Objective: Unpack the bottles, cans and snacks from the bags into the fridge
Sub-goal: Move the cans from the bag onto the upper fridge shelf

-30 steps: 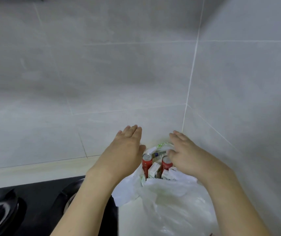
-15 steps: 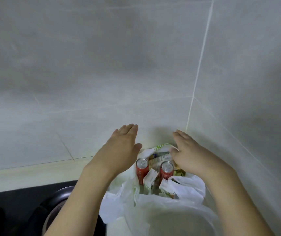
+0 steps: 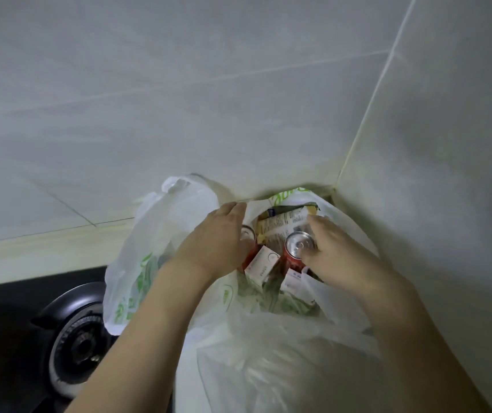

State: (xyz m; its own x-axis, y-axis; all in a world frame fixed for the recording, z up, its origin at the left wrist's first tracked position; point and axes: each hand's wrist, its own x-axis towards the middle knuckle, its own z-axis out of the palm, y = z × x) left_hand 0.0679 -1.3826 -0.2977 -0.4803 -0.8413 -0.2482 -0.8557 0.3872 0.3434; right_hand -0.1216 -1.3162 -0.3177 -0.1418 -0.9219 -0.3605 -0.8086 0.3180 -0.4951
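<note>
Two hands work inside one white plastic bag (image 3: 268, 353) that sits on the worktop (image 3: 30, 251) in the tiled corner. Starting at the left, we see a black gas burner (image 3: 77, 347) on the hob, just beside the bag's left handle. Our left hand (image 3: 217, 242) reaches into the bag's mouth with fingers straight and together, pressing the left wall outward and covering most of a red can (image 3: 249, 234) standing beneath it. A white carton (image 3: 261, 263) leans tilted between the two hands. Next, a second red can (image 3: 296, 248) stands upright, long axis vertical, silver top facing us; our right hand (image 3: 337, 254) curls round its right side, thumb against the rim. Behind the cans, a flat snack packet (image 3: 283, 222) lies across the bag.
</note>
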